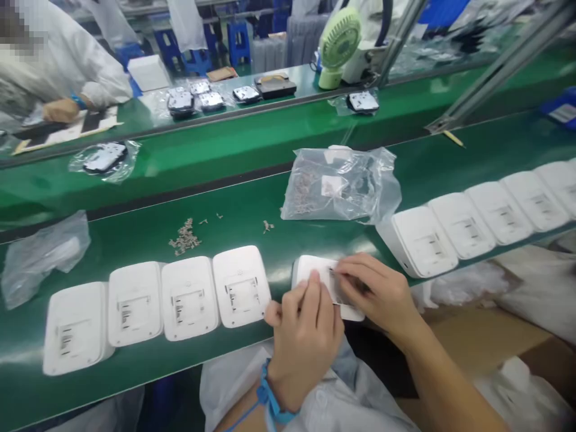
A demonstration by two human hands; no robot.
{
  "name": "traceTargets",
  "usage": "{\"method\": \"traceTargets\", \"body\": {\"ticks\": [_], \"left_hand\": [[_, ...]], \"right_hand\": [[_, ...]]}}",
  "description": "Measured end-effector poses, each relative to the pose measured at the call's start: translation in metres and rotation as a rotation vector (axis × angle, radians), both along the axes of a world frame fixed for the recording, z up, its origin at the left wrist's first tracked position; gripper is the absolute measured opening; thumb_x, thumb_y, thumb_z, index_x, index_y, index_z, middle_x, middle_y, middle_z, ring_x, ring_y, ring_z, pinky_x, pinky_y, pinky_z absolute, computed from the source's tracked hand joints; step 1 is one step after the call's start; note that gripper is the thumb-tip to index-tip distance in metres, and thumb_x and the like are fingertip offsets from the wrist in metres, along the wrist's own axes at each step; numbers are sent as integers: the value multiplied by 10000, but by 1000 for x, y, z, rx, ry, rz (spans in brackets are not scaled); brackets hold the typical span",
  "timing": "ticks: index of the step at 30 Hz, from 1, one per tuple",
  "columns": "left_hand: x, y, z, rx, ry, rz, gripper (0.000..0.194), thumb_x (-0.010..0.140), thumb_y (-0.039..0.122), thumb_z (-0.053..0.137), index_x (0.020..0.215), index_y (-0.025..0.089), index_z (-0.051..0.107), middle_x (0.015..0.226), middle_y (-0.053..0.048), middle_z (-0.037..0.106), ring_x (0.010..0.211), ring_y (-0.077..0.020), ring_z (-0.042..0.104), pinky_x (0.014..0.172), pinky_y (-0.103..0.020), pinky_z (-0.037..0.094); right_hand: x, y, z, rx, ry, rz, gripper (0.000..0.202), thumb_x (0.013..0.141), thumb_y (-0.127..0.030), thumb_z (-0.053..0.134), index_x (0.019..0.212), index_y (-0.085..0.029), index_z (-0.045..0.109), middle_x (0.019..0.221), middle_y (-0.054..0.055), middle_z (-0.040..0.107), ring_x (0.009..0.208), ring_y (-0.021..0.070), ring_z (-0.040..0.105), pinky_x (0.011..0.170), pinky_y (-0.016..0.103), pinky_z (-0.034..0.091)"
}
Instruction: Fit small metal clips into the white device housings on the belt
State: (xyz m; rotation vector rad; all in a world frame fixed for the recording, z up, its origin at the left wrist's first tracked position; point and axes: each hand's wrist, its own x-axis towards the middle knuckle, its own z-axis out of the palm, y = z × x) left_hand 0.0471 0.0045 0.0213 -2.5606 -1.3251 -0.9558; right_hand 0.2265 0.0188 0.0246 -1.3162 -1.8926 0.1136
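Observation:
A white plastic housing [310, 264] lies on the green bench between my two hands. My left hand [308, 324], with a blue strap at the wrist, rests on the housing's near left part with its fingers extended. My right hand [378, 291] is at the housing's right side, thumb and fingertips pinched over its recess; whatever they hold is too small to make out. To the left stands a row of several similar white housings [240, 288] with recesses facing up. Small metal pieces [185, 237] form a loose pile behind that row.
Behind my hands lies a clear bag [337, 183] with small metal pieces. More white housings [425, 240] line the right. An empty-looking plastic bag [47, 255] is at far left. Across the bench are a green fan [339, 42], a metal strut [499, 66] and a person's hand [60, 111].

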Motion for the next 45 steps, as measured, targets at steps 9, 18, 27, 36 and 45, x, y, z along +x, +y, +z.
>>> {"method": "traceTargets", "body": {"ticks": [9, 18, 27, 36, 45], "left_hand": [[-1, -3, 2, -47, 1, -3, 300, 891, 224, 650, 1178, 143, 680, 1361, -91, 654, 1008, -282, 590, 758, -460, 322], [-1, -3, 0, -47, 6, 3, 304, 884, 228, 656, 1176, 149, 685, 1315, -103, 682, 998, -268, 593, 790, -449, 329], [-2, -2, 2, -35, 9, -28, 349, 866, 201, 679, 1208, 133, 657, 1324, -103, 674, 1053, -280, 589, 792, -439, 359], [-2, -3, 3, -28, 26, -23, 347, 887, 219, 644, 1224, 140, 662, 1328, -108, 673, 1063, -280, 614, 805, -442, 369], [-1, -4, 2, -24, 7, -14, 315, 893, 234, 647, 1191, 139, 678, 1339, -85, 670, 1069, -269, 616, 828, -448, 352]], "right_hand": [[13, -2, -15, 75, 24, 82, 322, 847, -33, 629, 1104, -220, 682, 948, 78, 704, 843, 203, 654, 739, 369, 570], [15, -8, -21, 65, 24, 95, 360, 866, -24, 619, 1149, -244, 656, 948, 72, 670, 848, 196, 617, 724, 365, 560], [1, -11, -8, 79, -70, -35, 241, 887, -18, 593, 1010, -208, 678, 900, 75, 667, 815, 191, 606, 717, 347, 547], [-10, -10, -11, 92, 63, -114, 226, 874, -13, 597, 888, -229, 662, 807, 32, 704, 758, 175, 646, 695, 332, 564], [-9, -19, -16, 49, 201, -133, 257, 851, -23, 667, 928, -264, 713, 873, 10, 766, 830, 193, 710, 765, 364, 599]]}}
